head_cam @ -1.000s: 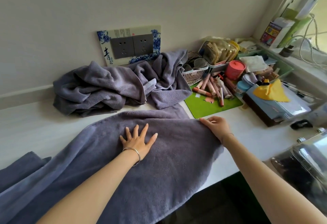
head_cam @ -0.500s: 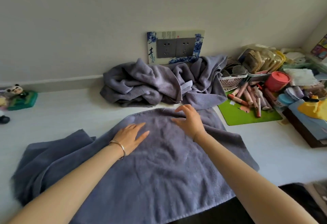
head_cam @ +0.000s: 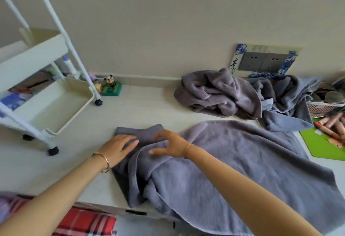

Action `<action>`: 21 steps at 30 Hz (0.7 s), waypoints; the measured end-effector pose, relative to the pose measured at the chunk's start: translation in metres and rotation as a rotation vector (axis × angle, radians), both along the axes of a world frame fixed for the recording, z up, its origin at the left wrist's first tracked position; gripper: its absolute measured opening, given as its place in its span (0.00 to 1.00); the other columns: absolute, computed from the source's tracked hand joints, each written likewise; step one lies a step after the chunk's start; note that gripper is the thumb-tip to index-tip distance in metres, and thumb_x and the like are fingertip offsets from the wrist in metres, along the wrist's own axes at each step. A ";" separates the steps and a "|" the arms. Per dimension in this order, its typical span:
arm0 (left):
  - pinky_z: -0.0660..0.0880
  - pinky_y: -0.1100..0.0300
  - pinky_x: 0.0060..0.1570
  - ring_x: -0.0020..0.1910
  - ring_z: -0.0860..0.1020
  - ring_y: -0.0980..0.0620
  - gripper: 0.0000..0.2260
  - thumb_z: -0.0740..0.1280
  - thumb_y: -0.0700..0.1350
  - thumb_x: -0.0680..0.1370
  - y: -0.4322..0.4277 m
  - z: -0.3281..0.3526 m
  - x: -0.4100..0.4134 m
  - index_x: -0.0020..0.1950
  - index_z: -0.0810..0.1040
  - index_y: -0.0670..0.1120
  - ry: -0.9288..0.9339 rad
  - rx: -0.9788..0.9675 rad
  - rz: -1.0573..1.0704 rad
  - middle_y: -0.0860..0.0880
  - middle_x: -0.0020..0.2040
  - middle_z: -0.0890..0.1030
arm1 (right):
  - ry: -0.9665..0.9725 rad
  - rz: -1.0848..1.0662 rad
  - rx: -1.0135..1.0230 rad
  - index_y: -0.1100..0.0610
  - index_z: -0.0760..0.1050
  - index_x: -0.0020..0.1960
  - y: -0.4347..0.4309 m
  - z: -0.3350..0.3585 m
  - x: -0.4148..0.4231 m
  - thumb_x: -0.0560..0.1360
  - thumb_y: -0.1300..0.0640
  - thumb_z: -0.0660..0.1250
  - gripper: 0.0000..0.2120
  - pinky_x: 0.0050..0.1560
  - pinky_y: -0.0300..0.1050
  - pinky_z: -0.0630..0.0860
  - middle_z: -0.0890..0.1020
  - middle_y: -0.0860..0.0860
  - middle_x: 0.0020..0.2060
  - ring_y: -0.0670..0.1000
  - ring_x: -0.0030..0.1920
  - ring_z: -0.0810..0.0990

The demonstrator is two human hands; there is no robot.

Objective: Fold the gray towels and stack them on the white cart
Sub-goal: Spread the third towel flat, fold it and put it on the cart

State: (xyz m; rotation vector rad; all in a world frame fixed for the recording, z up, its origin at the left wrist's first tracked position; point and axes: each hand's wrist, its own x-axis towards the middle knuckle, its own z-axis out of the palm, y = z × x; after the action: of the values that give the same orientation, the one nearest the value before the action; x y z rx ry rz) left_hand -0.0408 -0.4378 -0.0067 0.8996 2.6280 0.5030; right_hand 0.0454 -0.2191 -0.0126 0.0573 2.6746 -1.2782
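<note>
Head view: nearest, at seven o'clock in the frame, lies a red plaid cloth (head_cam: pixel 84 222) below the edge of the pale tabletop (head_cam: pixel 149 108); both bare forearms reach up from the bottom edge onto the spread gray towel (head_cam: pixel 233 170), which covers the table from six o'clock out to three o'clock, its near edge hanging over the table's front; the towel's left end is folded under into a darker, flatter band, with loose ridges bunched beside it; the left hand (head_cam: pixel 119 147), a thin bangle (head_cam: pixel 104 161) at its wrist, rests palm down on that darker band with the fingers straight and close together, holding nothing; just to its three o'clock the right hand (head_cam: pixel 169 144) is over a ridge of the cloth, fingers spread wide and loosely bent, thumb pointing toward the left hand, and whether the tips press the towel cannot be told; at three o'clock a green mat (head_cam: pixel 321 142) carries pink crayons (head_cam: pixel 328 129), the towel's corner just beside it; at nine to ten o'clock the white cart (head_cam: pixel 52 105) stands on black castors on the table, well apart from the towel, its lower tray bare; behind the cart's leg sits a small panda figure (head_cam: pixel 111 81) on a green base; at two o'clock a crumpled pile of gray towels (head_cam: pixel 233 94) lies against the wall, under a blue-patterned socket plate (head_cam: pixel 263 61).
</note>
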 end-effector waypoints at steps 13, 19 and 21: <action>0.57 0.56 0.72 0.73 0.60 0.54 0.23 0.44 0.58 0.81 -0.059 -0.050 0.018 0.72 0.66 0.55 -0.287 0.055 0.079 0.54 0.72 0.66 | 0.088 0.362 0.455 0.48 0.71 0.59 -0.081 -0.038 0.008 0.60 0.28 0.68 0.35 0.69 0.46 0.59 0.73 0.47 0.56 0.51 0.59 0.70; 0.57 0.59 0.69 0.68 0.64 0.53 0.41 0.34 0.71 0.67 -0.061 -0.066 0.013 0.70 0.67 0.55 -0.085 -0.047 -0.023 0.55 0.68 0.69 | 0.195 0.119 0.338 0.53 0.72 0.40 -0.065 -0.035 0.015 0.68 0.41 0.72 0.17 0.45 0.46 0.69 0.74 0.47 0.38 0.49 0.40 0.70; 0.61 0.59 0.66 0.64 0.67 0.52 0.47 0.33 0.77 0.64 -0.064 -0.068 0.012 0.67 0.71 0.53 -0.031 -0.027 -0.074 0.53 0.64 0.72 | 0.172 -0.115 0.144 0.50 0.67 0.36 -0.054 -0.028 0.015 0.69 0.44 0.73 0.16 0.42 0.41 0.66 0.71 0.44 0.32 0.45 0.35 0.68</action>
State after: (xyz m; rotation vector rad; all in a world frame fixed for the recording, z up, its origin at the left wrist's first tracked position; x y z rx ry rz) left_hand -0.0289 -0.5014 -0.0743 0.9692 2.5573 0.4584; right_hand 0.0605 -0.2728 -0.0408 0.1269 2.9474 -1.1683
